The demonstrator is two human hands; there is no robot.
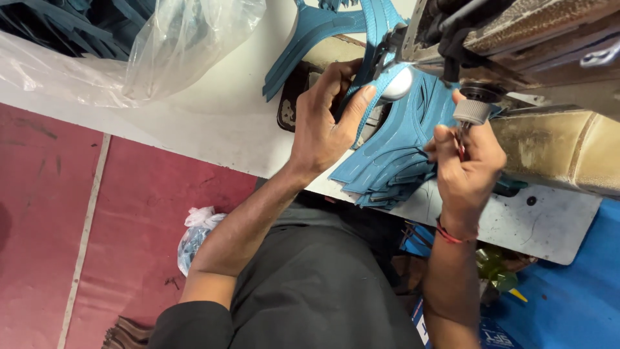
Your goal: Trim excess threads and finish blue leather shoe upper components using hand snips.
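Observation:
My left hand (323, 126) grips a blue strap (376, 97), its thumb pressing the strap against the white rounded part (399, 84) of the sewing machine (516, 39). My right hand (466, 165) pinches a small red-handled tool (460, 152) just below the machine's knurled knob (472, 111). Between and under both hands lies a stack of blue cut leather pieces (387, 165) on the white table (219, 123). A red thread band circles my right wrist.
A clear plastic bag (161, 52) with more blue pieces lies at the table's upper left. More blue straps (310, 39) lie above my left hand. A small plastic bag (197, 236) sits on the red floor (51, 226). Blue sheeting (568, 304) is at lower right.

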